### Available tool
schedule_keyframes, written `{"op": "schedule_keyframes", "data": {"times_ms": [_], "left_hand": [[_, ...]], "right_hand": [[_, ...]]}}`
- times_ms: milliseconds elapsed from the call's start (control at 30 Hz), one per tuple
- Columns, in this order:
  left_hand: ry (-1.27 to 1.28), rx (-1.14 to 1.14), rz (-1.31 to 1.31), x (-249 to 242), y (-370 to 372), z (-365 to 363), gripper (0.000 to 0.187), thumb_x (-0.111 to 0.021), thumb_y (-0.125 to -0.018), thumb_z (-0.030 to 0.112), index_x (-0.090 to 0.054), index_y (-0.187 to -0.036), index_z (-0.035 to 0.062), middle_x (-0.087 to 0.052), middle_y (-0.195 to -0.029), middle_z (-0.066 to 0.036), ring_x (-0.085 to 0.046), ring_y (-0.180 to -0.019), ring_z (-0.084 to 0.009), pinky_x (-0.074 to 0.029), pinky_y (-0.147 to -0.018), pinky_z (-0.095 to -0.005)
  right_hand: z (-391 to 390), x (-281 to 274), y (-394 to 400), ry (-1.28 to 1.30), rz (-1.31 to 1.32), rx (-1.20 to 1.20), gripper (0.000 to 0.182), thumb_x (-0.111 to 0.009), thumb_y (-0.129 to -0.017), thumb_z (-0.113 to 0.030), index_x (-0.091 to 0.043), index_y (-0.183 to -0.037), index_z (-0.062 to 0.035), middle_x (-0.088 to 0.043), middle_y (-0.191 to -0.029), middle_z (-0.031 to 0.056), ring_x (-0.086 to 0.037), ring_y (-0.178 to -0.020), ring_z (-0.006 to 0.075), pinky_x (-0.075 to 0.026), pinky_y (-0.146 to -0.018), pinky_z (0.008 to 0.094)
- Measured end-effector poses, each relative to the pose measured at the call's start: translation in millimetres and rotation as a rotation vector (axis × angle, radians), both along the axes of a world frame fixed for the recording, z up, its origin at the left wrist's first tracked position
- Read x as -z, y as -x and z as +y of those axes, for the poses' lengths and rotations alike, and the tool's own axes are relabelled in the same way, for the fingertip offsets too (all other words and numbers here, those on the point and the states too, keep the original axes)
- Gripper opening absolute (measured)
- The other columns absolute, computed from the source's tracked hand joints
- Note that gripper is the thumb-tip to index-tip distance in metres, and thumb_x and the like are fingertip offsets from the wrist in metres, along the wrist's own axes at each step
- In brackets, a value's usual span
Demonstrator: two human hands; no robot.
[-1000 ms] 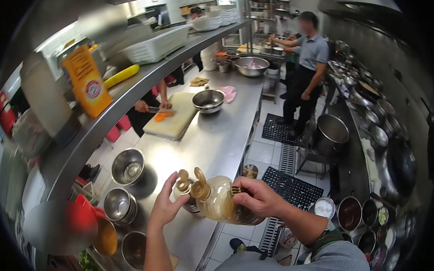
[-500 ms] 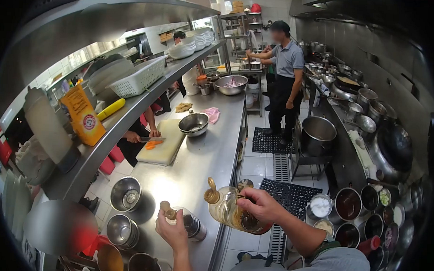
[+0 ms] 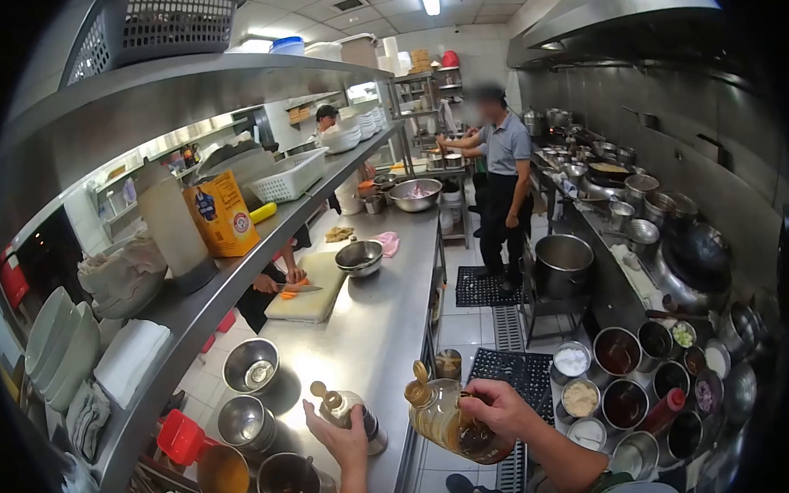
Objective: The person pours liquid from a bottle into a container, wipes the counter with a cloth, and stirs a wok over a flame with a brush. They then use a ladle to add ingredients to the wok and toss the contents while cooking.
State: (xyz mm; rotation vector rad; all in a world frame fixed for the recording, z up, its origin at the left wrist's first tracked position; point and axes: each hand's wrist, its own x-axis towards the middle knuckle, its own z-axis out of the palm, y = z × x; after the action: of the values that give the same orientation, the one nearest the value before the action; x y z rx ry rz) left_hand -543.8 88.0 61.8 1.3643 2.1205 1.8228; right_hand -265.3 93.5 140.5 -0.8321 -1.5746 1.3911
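My right hand [image 3: 496, 408] grips a large clear bottle [image 3: 458, 423] by its handle; the bottle is tilted, its gold flip cap open, with dark liquid inside. At the left, my left hand [image 3: 343, 436] rests against a second bottle [image 3: 372, 426] standing on the steel counter [image 3: 392, 307]; its cap [image 3: 318, 389] is flipped up too. The fingers lie along its near side and partly hide it. Steel bowls [image 3: 251, 366] are left of this hand.
Across the counter a co-worker's hands [image 3: 276, 281] hold a knife on a cutting board [image 3: 310, 287] with orange pieces. A person in grey [image 3: 506, 155] stands in the aisle. Sauce pots [image 3: 617, 352] are at the right; a steel shelf [image 3: 237, 280] overhangs the left.
The view has tilted up and turned left, showing more of the shelf. Fingers of my left hand have shifted from the cap down to the bottle's side. My right hand still holds its bottle.
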Motion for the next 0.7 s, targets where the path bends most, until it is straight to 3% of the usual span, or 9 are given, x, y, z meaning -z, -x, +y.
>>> {"op": "schedule_keyframes", "data": {"times_ms": [133,200,333,567,633,667,700], "left_hand": [[-0.055,0.062,0.106,-9,2,-16,0.081,-0.07,-0.081,0.014,-0.026,-0.146,-0.0041,-0.032,-0.144,-0.028,-0.029,-0.136,-0.0437,-0.025,-0.113,-0.0499],[-0.063,0.012,0.288,-16,2,-18,0.072,-0.069,-0.081,0.009,-0.035,-0.144,-0.0003,-0.036,-0.143,-0.026,-0.034,-0.134,-0.0412,-0.026,-0.112,-0.0478],[0.149,0.021,0.491,-16,9,-20,0.067,-0.069,-0.081,0.01,-0.041,-0.141,-0.0002,-0.033,-0.145,-0.026,-0.033,-0.134,-0.043,-0.026,-0.113,-0.0485],[0.101,0.12,0.261,-25,9,-47,0.064,-0.069,-0.081,0.014,-0.045,-0.138,-0.0003,-0.033,-0.145,-0.028,-0.031,-0.137,-0.0442,-0.026,-0.112,-0.05],[0.102,0.083,0.282,-36,20,-69,0.065,-0.068,-0.081,0.011,-0.043,-0.14,-0.0025,-0.03,-0.147,-0.026,-0.029,-0.139,-0.0403,-0.029,-0.112,-0.0477],[-0.037,0.054,0.248,-47,22,-82,0.057,-0.066,-0.083,0.005,-0.047,-0.137,-0.0013,-0.036,-0.145,-0.023,-0.035,-0.137,-0.0367,-0.028,-0.113,-0.0461],[0.011,-0.087,0.582,-47,48,-102,0.06,-0.064,-0.083,0.002,-0.043,-0.139,-0.0012,-0.038,-0.145,-0.021,-0.034,-0.138,-0.035,-0.028,-0.113,-0.046]], "right_hand": [[-12,3,-7,0.032,-0.054,0.018,0.024,-0.063,-0.095,-0.026,-0.063,-0.095,-0.0025,-0.057,-0.077,-0.0041,-0.049,-0.072,0.0031,-0.042,-0.063,0.0222],[-12,6,-7,0.04,-0.08,-0.001,0.025,-0.064,-0.095,-0.027,-0.063,-0.095,-0.0025,-0.056,-0.077,-0.0044,-0.048,-0.071,0.0031,-0.041,-0.062,0.0223],[-16,15,-5,0.064,-0.115,-0.021,0.027,-0.065,-0.095,-0.03,-0.063,-0.094,-0.0027,-0.055,-0.077,-0.0045,-0.047,-0.071,0.0033,-0.04,-0.062,0.0226],[-18,31,-8,0.163,-0.023,-0.039,0.028,-0.064,-0.095,-0.031,-0.063,-0.092,-0.0035,-0.054,-0.074,-0.0045,-0.046,-0.069,0.0035,-0.039,-0.061,0.0227],[-18,40,-7,0.164,-0.021,-0.036,0.028,-0.064,-0.095,-0.031,-0.062,-0.091,-0.0036,-0.053,-0.074,-0.0046,-0.046,-0.069,0.0035,-0.039,-0.06,0.0228],[-18,46,-5,0.161,-0.024,-0.033,0.028,-0.064,-0.095,-0.031,-0.062,-0.09,-0.0037,-0.053,-0.073,-0.0047,-0.046,-0.068,0.0035,-0.039,-0.059,0.0228],[-17,52,-4,0.164,-0.021,-0.028,0.028,-0.064,-0.095,-0.031,-0.062,-0.09,-0.0037,-0.053,-0.073,-0.0047,-0.046,-0.068,0.0035,-0.039,-0.059,0.0228]]}}
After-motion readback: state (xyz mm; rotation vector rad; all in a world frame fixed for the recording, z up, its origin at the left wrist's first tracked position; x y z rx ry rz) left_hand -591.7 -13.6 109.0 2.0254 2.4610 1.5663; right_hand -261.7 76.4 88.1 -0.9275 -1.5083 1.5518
